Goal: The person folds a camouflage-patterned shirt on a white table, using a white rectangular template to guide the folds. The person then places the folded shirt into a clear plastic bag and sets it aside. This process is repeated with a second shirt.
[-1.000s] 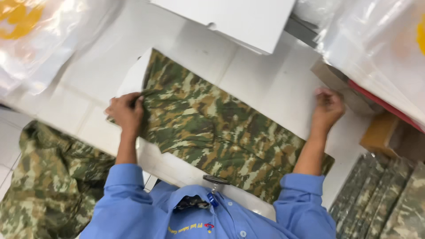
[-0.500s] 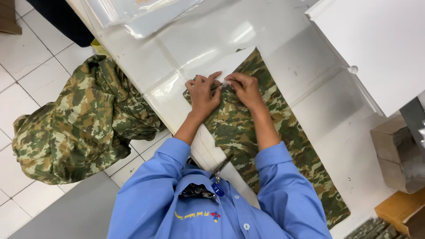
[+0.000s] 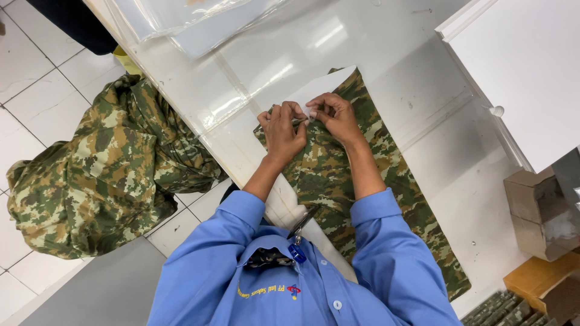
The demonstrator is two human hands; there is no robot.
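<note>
The left hand (image 3: pixel 283 128) and right hand (image 3: pixel 337 116) meet at the far end of the folded camouflage garment (image 3: pixel 356 193), fingers pinched together on its cloth beside a white card (image 3: pixel 323 90) that sticks out past that end. The garment lies flat along the white counter (image 3: pixel 435 151). It looks soft, limp and light, likely to sag if lifted by one corner; the folded end or both long sides seem the best holds. Right of the garment the counter is bare up to a white box (image 3: pixel 525 66). Left of it the counter edge is near, with a camouflage heap (image 3: pixel 103 175) on the floor beyond. Clear bags (image 3: pixel 199 24) lie past the card.
</note>
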